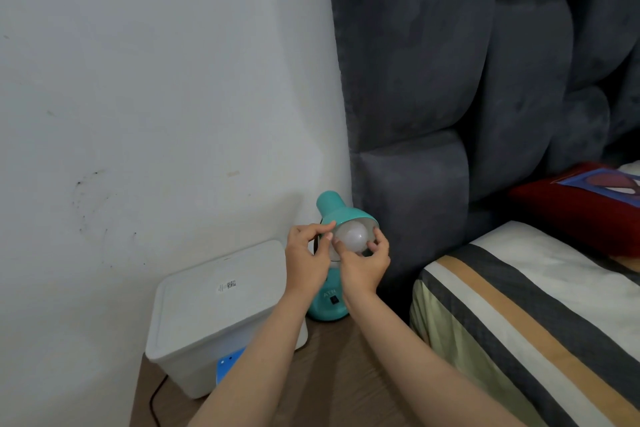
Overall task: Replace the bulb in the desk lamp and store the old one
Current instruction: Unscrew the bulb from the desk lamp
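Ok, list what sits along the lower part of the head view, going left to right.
Black cable → white lidded storage box → left hand → bulb in the teal lamp, gripped by the right hand → striped bedding → red pillow.

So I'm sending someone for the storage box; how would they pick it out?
Find the dark padded headboard by the white wall. Left of it, on the wooden surface, stands a teal desk lamp. The white lidded plastic box sits left of the lamp, barcode sticker on its lid.
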`<act>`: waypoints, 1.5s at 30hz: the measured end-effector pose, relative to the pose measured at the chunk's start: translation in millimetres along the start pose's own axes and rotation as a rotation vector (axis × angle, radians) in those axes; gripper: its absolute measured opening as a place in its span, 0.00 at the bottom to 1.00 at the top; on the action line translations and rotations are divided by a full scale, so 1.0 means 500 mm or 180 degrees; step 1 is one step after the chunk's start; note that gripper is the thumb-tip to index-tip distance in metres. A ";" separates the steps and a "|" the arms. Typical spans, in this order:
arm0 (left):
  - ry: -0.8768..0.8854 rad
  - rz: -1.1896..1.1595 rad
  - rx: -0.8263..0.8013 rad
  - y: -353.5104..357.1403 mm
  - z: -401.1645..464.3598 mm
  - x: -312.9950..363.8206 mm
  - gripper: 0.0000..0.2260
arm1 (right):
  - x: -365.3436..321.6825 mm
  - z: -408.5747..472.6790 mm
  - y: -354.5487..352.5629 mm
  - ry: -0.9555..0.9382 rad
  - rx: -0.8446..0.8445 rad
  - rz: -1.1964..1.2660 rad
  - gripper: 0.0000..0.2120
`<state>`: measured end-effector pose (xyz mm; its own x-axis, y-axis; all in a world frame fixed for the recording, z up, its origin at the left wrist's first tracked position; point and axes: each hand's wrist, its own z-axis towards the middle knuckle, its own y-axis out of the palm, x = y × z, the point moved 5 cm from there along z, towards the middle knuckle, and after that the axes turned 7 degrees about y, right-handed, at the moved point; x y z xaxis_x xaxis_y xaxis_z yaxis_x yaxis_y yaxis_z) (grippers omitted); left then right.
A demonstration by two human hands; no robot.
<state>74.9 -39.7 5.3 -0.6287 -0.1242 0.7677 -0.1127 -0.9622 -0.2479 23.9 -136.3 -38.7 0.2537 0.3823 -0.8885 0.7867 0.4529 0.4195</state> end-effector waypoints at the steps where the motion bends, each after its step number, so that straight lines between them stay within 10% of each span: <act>1: 0.0003 0.0004 -0.0003 0.000 0.000 0.000 0.10 | 0.004 0.000 0.001 0.0075 -0.0043 0.0043 0.35; 17: 0.0031 0.0043 -0.0022 0.002 -0.001 0.006 0.10 | 0.000 0.006 -0.011 0.0076 -0.0247 0.0168 0.14; 24: 0.0030 0.0022 0.0006 -0.001 0.001 0.001 0.10 | -0.003 0.003 -0.016 0.0234 -0.0177 0.0331 0.30; 45: -0.0674 0.0934 -0.0513 -0.135 -0.136 -0.007 0.15 | 0.061 -0.128 -0.114 -0.0228 -0.0874 -0.1584 0.23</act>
<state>32.3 42.4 -20.9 -0.4815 -0.4517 0.7511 -0.0817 -0.8301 -0.5516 -49.3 -98.9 -77.6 -0.0650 0.0182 -0.9977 0.6485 0.7607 -0.0283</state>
